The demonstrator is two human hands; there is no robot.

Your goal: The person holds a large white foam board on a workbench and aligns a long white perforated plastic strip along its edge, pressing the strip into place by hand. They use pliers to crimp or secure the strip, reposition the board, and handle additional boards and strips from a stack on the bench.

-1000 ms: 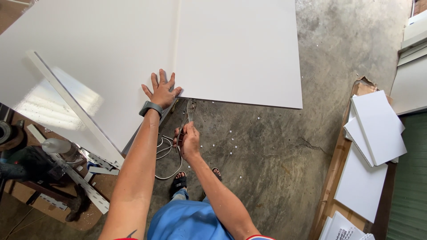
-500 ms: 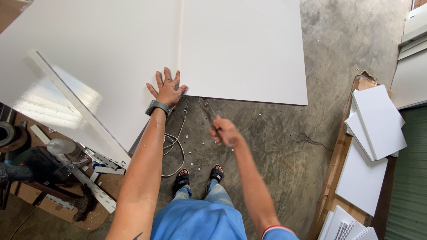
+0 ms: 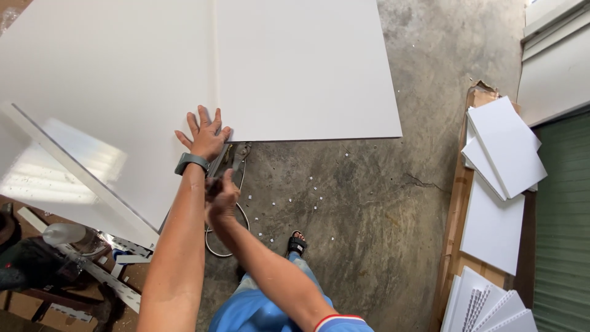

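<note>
The left hand (image 3: 206, 136) lies flat, fingers spread, on the near edge of the white panel (image 3: 307, 67), beside the seam. The right hand (image 3: 221, 195) is clenched on a metal tool (image 3: 236, 155), its tip at the panel edge. Keep the left palm pressing firmly. Hold the tool aligned with the seam; keep fingers off its path.

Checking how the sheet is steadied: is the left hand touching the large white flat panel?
Touching. The head view shows the left hand lying flat, fingers spread, on the large white flat panel near its edge.
</note>
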